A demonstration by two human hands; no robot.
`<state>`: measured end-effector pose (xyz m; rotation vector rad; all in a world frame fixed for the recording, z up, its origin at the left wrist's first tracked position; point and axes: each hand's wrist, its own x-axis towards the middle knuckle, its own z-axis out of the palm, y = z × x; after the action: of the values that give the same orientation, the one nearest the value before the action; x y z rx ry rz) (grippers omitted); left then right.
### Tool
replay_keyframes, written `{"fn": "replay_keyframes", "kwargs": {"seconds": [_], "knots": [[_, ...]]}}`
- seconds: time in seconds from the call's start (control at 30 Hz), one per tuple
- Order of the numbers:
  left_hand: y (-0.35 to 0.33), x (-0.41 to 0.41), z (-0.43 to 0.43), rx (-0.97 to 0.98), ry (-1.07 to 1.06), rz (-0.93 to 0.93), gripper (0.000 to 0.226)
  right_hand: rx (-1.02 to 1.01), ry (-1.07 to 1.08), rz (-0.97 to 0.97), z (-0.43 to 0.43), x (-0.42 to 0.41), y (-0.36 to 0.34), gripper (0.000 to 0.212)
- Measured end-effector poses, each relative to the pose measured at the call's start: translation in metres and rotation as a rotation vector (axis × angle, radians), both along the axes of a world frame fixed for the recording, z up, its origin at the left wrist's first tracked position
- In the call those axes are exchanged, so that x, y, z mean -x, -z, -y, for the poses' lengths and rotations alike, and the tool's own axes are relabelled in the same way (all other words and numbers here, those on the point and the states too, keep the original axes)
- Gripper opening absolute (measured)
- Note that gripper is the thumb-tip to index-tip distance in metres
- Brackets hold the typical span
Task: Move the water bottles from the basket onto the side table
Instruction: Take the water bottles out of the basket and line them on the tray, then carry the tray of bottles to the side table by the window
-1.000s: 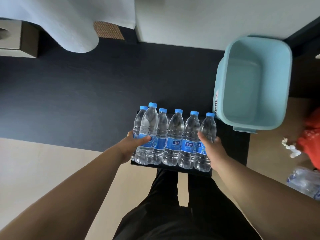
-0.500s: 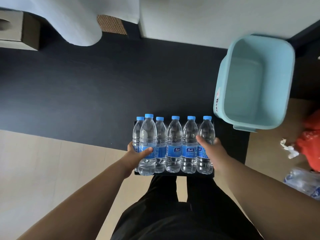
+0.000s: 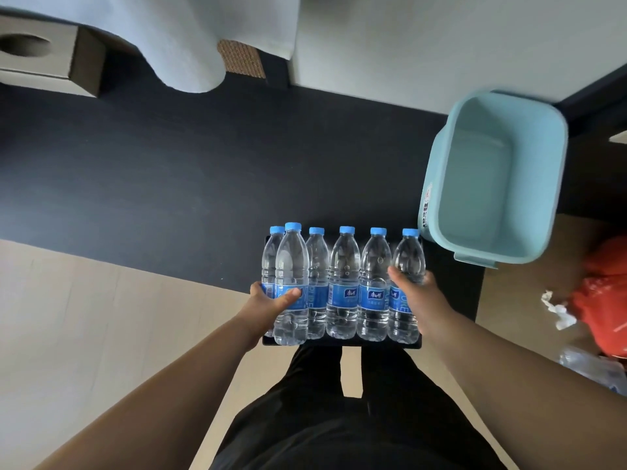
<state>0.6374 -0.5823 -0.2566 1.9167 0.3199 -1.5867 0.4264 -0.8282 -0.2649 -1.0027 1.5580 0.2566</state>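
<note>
Several clear water bottles (image 3: 344, 283) with blue caps and blue labels stand upright in a tight row on a small black side table (image 3: 339, 344) just in front of my legs. My left hand (image 3: 268, 305) grips the left end of the row, thumb across the front bottle's label. My right hand (image 3: 412, 288) is wrapped around the rightmost bottle (image 3: 409, 256). The light blue plastic basket (image 3: 492, 184) stands to the right of the row, nothing visible inside it.
A dark rug (image 3: 169, 181) covers the floor beyond the table. A cardboard box (image 3: 51, 59) sits far left, white fabric (image 3: 190, 39) hangs at the top. A red bag (image 3: 604, 293), crumpled paper and a plastic-wrapped bottle pack (image 3: 593, 368) lie at the right.
The row of bottles now stands straighter and more evenly lined up. Both hands stay on the ends of the row, shifted slightly with it.
</note>
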Motion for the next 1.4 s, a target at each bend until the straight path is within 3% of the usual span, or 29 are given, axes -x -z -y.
{"fn": "replay_keyframes", "kwargs": {"seconds": [0.07, 0.2, 0.37, 0.5, 0.6, 0.8, 0.97, 1.1, 1.2, 1.27, 1.4], "knots": [[-0.010, -0.005, 0.002, 0.023, 0.008, 0.022, 0.144, 0.005, 0.011, 0.026, 0.002, -0.003, -0.009, 0.098], [-0.039, -0.019, 0.011, 0.087, 0.010, 0.083, 0.148, 0.044, 0.013, 0.064, 0.011, -0.015, -0.039, 0.114], [-0.080, -0.043, 0.029, 0.158, 0.004, 0.219, 0.140, 0.128, 0.077, 0.130, 0.021, -0.035, -0.076, 0.109], [-0.108, -0.060, 0.036, 0.196, 0.007, 0.298, 0.107, 0.168, 0.053, 0.209, 0.025, -0.050, -0.107, 0.082], [-0.127, -0.070, 0.036, 0.260, 0.005, 0.314, 0.101, 0.183, 0.048, 0.232, 0.025, -0.057, -0.124, 0.065], [-0.150, -0.079, 0.030, 0.317, 0.012, 0.361, 0.087, 0.252, 0.011, 0.247, 0.024, -0.063, -0.149, 0.077], [-0.164, -0.074, 0.024, 0.384, -0.024, 0.402, 0.096, 0.299, -0.043, 0.260, 0.024, -0.060, -0.166, 0.077], [-0.171, -0.065, 0.021, 0.403, -0.089, 0.425, 0.093, 0.330, -0.093, 0.192, 0.027, -0.058, -0.173, 0.113], [-0.176, -0.053, 0.014, 0.399, -0.122, 0.444, 0.090, 0.340, -0.146, 0.179, 0.026, -0.054, -0.183, 0.125], [-0.181, -0.043, 0.008, 0.401, -0.140, 0.451, 0.089, 0.351, -0.179, 0.177, 0.026, -0.050, -0.188, 0.122], [-0.195, -0.021, -0.006, 0.386, -0.199, 0.481, 0.082, 0.376, -0.253, 0.182, 0.024, -0.040, -0.197, 0.094]]}}
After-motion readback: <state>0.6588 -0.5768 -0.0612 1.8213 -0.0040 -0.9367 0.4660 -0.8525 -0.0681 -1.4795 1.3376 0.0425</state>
